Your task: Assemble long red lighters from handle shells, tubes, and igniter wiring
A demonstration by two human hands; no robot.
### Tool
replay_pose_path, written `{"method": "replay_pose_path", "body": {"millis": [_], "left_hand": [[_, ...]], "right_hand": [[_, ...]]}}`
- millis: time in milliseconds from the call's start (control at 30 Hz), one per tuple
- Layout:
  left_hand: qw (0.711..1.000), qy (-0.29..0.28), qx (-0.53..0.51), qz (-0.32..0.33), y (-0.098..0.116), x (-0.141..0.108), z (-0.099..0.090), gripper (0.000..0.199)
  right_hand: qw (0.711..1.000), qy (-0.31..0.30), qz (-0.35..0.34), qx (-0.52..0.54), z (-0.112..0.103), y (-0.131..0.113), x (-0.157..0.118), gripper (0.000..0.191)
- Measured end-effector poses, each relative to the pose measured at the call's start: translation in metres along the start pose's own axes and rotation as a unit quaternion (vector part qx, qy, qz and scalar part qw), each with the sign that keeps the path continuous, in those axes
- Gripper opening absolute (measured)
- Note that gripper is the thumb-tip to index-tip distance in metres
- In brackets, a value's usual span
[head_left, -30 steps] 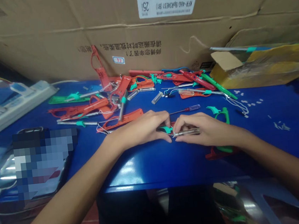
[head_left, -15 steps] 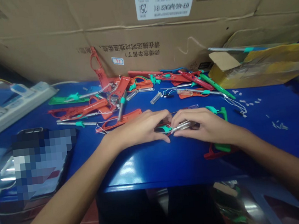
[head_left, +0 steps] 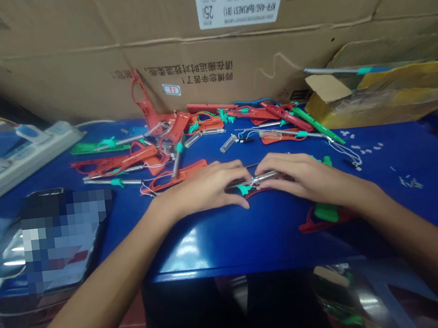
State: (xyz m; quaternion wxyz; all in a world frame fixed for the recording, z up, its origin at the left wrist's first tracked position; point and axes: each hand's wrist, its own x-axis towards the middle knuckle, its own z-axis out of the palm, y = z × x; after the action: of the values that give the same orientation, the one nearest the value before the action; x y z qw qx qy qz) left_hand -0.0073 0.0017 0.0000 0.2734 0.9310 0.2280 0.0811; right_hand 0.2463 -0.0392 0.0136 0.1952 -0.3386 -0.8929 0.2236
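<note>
Our right hand (head_left: 306, 175) pinches a silvery part (head_left: 266, 178), its far end hidden by the fingers. Our left hand (head_left: 213, 185) arches around a teal piece (head_left: 244, 188) beside that part; we cannot tell whether it grips. Beneath both lies a red piece (head_left: 259, 190), largely covered. Near our right forearm, a green part (head_left: 327, 212) overlaps a red frame (head_left: 307, 226), both partly concealed. Bare tabletop (head_left: 211, 243) extends from our hands to its front edge; behind them, red handles (head_left: 183, 174) limit the room. Pixelation masks a dark device (head_left: 90, 261) at left.
</note>
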Motion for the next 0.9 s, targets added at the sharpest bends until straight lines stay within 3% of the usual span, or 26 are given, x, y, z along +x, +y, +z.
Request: {"method": "replay_pose_path", "body": {"millis": [400,567,733,900], "left_hand": [[0.997,0.006,-0.019,-0.070,0.005,-0.003,-0.003,0.050],[0.999,0.007,-0.011,-0.045,0.002,-0.002,-0.002,0.045],[0.997,0.003,-0.045,-0.070,0.000,-0.005,-0.012,0.047],[0.994,-0.010,-0.068,-0.089,-0.005,-0.009,-0.024,0.028]], "right_hand": [[0.998,-0.016,0.005,-0.057,-0.001,0.002,-0.001,0.027],[0.990,0.010,-0.010,-0.143,0.001,0.005,-0.001,0.028],[0.986,0.008,-0.013,-0.164,0.004,0.009,-0.001,0.030],[0.988,0.005,-0.004,-0.154,0.005,0.009,-0.001,0.031]]}}
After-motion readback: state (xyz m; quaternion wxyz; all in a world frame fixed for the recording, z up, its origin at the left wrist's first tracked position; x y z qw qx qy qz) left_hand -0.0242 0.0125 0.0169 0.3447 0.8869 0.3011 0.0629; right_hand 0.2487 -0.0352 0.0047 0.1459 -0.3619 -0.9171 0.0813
